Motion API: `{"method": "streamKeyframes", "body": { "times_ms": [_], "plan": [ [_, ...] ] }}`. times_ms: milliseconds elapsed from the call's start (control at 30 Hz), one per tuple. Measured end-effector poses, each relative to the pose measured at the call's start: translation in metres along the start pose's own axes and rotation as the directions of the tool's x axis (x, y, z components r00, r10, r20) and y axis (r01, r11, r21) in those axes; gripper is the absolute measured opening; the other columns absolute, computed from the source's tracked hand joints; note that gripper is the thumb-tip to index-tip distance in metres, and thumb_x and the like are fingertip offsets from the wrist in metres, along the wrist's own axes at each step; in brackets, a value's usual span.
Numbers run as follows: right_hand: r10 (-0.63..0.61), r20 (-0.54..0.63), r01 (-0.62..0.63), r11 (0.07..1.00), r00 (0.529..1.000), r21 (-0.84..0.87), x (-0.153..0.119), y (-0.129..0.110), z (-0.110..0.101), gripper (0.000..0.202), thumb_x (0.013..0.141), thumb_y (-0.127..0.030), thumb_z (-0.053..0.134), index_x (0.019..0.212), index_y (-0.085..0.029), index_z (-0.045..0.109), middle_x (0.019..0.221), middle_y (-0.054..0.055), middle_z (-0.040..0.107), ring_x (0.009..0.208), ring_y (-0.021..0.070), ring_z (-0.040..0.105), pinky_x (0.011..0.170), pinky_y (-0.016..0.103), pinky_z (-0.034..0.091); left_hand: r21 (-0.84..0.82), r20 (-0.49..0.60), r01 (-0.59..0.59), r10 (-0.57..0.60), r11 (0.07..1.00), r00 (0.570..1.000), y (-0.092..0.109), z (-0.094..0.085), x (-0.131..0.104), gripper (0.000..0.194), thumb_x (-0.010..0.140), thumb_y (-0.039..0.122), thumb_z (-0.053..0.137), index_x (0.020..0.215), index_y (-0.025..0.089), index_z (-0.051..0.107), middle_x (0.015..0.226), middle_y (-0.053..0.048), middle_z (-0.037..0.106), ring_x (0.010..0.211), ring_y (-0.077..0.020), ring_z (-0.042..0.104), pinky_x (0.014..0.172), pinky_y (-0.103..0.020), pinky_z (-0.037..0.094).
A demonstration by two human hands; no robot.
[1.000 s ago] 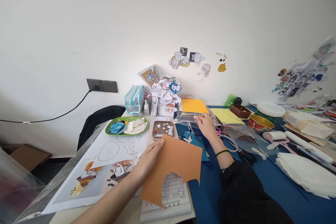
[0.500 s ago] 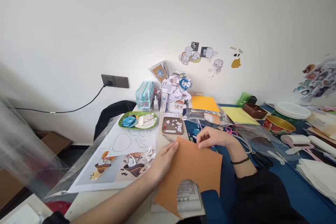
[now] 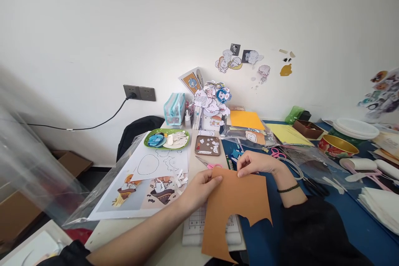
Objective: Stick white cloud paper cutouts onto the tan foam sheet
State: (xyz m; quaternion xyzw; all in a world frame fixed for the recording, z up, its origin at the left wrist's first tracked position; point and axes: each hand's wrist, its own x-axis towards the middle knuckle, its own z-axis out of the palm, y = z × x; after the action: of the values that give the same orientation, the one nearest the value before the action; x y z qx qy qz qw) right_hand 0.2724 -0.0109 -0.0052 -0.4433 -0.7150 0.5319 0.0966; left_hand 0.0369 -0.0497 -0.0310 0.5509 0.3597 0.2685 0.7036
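Note:
An orange-brown sheet of paper (image 3: 240,195), with pieces cut out of its lower edge, hangs between my hands. My left hand (image 3: 204,187) pinches its upper left corner, thumb on the near face. At the upper edge, my right hand (image 3: 254,164) grips the paper between thumb and fingers. Pink-handled scissors (image 3: 215,166) lie just behind the paper's left corner, partly covered. Beneath the sheet is a printed book or pad (image 3: 195,230), mostly hidden.
Left of my hands lie printed pictures (image 3: 127,193), an outline drawing (image 3: 148,165) and a green tray (image 3: 146,143) of cut pieces. Behind is a brown tray (image 3: 198,145). To the right are black scissors (image 3: 314,186), a red-gold bowl (image 3: 338,147) and white tissues (image 3: 378,203).
The orange-brown paper has turned slightly and shifted right, and its lower cut edge now hangs differently. More of the pink-handled scissors shows. The whole view has shifted a little.

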Motion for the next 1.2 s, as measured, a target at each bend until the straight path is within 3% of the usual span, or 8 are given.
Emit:
{"method": "streamKeyframes", "body": {
  "times_ms": [133, 300, 467, 633, 700, 800, 933, 1200],
  "plan": [
    [-0.01, -0.024, 0.012, 0.994, 1.0, 0.108, -0.006, 0.007, -0.007, 0.022, 0.063, -0.034, 0.076, 0.065, -0.013, 0.07, 0.059, 0.001, 0.059, 0.053, 0.01, 0.046, 0.05, 0.021, 0.033, -0.031, 0.084, 0.014, -0.011, 0.999, 0.996, 0.004, 0.003, -0.004, 0.034, 0.077, 0.044, 0.063, 0.093, 0.015, 0.067, 0.09, -0.007, 0.071, 0.083, -0.0208, 0.065, 0.07, -0.026, 0.048],
    [-0.023, -0.378, 0.164, 0.924, 0.925, 0.345, -0.028, 0.024, -0.017, 0.035, 0.047, -0.045, 0.08, 0.055, -0.016, 0.061, 0.055, 0.002, 0.057, 0.051, 0.0139, 0.051, 0.05, 0.025, 0.038, -0.043, 0.008, 0.007, -0.007, 0.999, 1.0, 0.012, 0.003, -0.006, 0.046, 0.082, 0.055, 0.048, 0.071, 0.014, 0.064, 0.063, -0.005, 0.066, 0.053, -0.0145, 0.059, 0.049, -0.023, 0.042],
    [0.004, -0.644, 0.323, 0.863, 0.765, 0.389, -0.03, 0.049, -0.029, 0.046, 0.061, -0.066, 0.058, 0.059, -0.023, 0.046, 0.043, -0.006, 0.037, 0.037, 0.0081, 0.035, 0.04, 0.02, 0.026, -0.061, -0.154, -0.14, 0.129, 0.988, 0.98, 0.01, -0.003, -0.001, 0.036, 0.086, 0.045, 0.045, 0.069, 0.016, 0.057, 0.054, 0.0, 0.058, 0.042, -0.0094, 0.05, 0.045, -0.021, 0.037],
    [0.016, -0.707, 0.379, 0.836, 0.707, 0.397, -0.017, 0.064, -0.039, 0.046, 0.073, -0.068, 0.042, 0.059, -0.024, 0.044, 0.036, -0.01, 0.023, 0.029, 0.0061, 0.017, 0.036, 0.02, 0.014, 0.158, -0.231, -0.268, 0.299, 0.95, 0.926, 0.009, -0.007, -0.001, 0.029, 0.091, 0.039, 0.038, 0.082, 0.018, 0.056, 0.066, -0.001, 0.059, 0.06, -0.0132, 0.054, 0.054, -0.023, 0.041],
    [-0.003, -0.717, 0.4, 0.831, 0.697, 0.386, -0.016, 0.066, -0.038, 0.04, 0.073, -0.063, 0.049, 0.063, -0.024, 0.048, 0.039, -0.009, 0.027, 0.03, 0.0065, 0.02, 0.037, 0.02, 0.017, 0.388, -0.199, -0.309, 0.407, 0.868, 0.892, 0.009, -0.007, -0.003, 0.025, 0.093, 0.035, 0.037, 0.095, 0.019, 0.057, 0.083, -0.004, 0.064, 0.079, -0.0171, 0.058, 0.069, -0.027, 0.045],
    [-0.012, -0.717, 0.404, 0.832, 0.697, 0.379, -0.019, 0.066, -0.034, 0.034, 0.073, -0.057, 0.056, 0.068, -0.023, 0.053, 0.043, -0.007, 0.032, 0.033, 0.0073, 0.025, 0.038, 0.021, 0.021, 0.754, -0.012, -0.336, 0.523, 0.565, 0.852, 0.006, -0.009, -0.003, 0.028, 0.094, 0.026, 0.036, 0.111, 0.021, 0.058, 0.106, -0.008, 0.065, 0.102, -0.0236, 0.053, 0.087, -0.037, 0.04],
    [-0.033, -0.708, 0.417, 0.827, 0.705, 0.377, -0.021, 0.062, -0.03, 0.033, 0.072, -0.055, 0.06, 0.069, -0.022, 0.055, 0.045, -0.006, 0.035, 0.036, 0.0088, 0.031, 0.038, 0.022, 0.024, 0.917, 0.213, -0.349, 0.505, 0.192, 0.837, -0.004, -0.011, 0.0, 0.038, 0.093, 0.014, 0.034, 0.126, 0.022, 0.051, 0.125, -0.008, 0.06, 0.11, -0.028, 0.048, 0.088, -0.044, 0.038],
    [-0.096, -0.659, 0.456, 0.795, 0.746, 0.4, -0.02, 0.056, -0.031, 0.035, 0.067, -0.055, 0.067, 0.067, -0.021, 0.056, 0.045, -0.004, 0.041, 0.038, 0.0097, 0.038, 0.038, 0.024, 0.032, 0.926, 0.295, -0.372, 0.484, 0.068, 0.824, -0.008, -0.015, 0.006, 0.031, 0.091, 0.01, 0.04, 0.116, 0.017, 0.057, 0.115, -0.009, 0.064, 0.102, -0.0225, 0.056, 0.089, -0.039, 0.047]
  ]
}}
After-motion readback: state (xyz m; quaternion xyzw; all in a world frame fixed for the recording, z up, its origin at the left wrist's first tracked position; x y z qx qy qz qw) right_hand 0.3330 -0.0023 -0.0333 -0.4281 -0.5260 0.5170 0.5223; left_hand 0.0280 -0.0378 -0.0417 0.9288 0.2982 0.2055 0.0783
